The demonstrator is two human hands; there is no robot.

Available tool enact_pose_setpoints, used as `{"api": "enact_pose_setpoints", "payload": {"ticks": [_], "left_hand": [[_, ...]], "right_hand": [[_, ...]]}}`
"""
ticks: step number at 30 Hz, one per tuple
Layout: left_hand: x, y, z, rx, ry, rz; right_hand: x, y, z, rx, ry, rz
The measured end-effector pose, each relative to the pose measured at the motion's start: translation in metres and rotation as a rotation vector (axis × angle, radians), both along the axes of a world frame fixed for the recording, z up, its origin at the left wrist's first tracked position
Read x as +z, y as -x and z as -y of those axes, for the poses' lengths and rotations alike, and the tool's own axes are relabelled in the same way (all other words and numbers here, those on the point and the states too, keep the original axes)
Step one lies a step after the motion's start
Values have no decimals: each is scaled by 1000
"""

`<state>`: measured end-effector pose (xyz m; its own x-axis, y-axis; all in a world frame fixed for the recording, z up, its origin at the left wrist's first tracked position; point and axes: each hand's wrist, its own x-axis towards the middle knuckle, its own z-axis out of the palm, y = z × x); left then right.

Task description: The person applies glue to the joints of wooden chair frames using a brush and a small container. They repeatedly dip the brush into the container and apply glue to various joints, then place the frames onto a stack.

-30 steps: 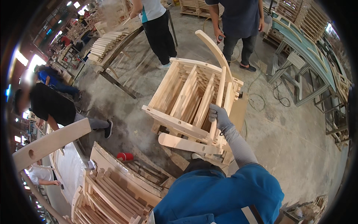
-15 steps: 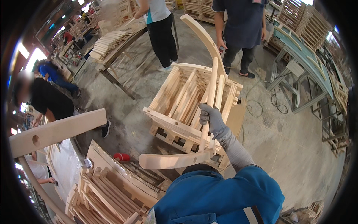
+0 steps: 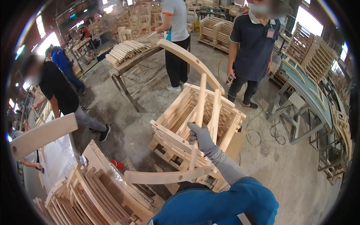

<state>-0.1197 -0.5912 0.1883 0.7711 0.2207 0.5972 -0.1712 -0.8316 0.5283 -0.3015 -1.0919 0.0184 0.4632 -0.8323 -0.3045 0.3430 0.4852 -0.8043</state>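
My right hand [image 3: 202, 138], in a grey glove, is closed round a round rung of a pale wooden frame [image 3: 190, 61]. Two curved, flat rails form the ends of this frame, with rungs between them. It hangs tilted above a square stack of similar wooden frames [image 3: 176, 140] on a pallet. My left hand is out of view. At the left edge a second wooden frame piece [image 3: 47, 135] with a flat rail juts into the picture; what supports it is hidden.
More curved wooden frames [image 3: 95, 195] are stacked at lower left beside a plastic-covered table [image 3: 62, 153]. One person [image 3: 253, 48] stands beyond the pallet, another [image 3: 56, 86] at left. A bench [image 3: 123, 67] bears turned sticks; a green-topped table [image 3: 307, 90] stands right.
My right hand and the frame it grips have shifted left and lower in the picture. The view has tilted up. The flat rail at left has moved further left.
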Motion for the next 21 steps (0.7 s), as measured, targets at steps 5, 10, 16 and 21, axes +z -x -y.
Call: {"api": "enact_pose_setpoints", "payload": {"ticks": [5,10,16,21], "left_hand": [[-27,13,-117,12,197,202],[-13,65,-182,218,293,136],[-26,102,-280,401,363,262],[-45,134,-350,583,466,299]], "right_hand": [[-27,-48,-38,260,780,-223],[34,-106,-163,391,255,-91],[42,-207,-290,658,484,-191],[45,-269,-420,955,488,-307]]}}
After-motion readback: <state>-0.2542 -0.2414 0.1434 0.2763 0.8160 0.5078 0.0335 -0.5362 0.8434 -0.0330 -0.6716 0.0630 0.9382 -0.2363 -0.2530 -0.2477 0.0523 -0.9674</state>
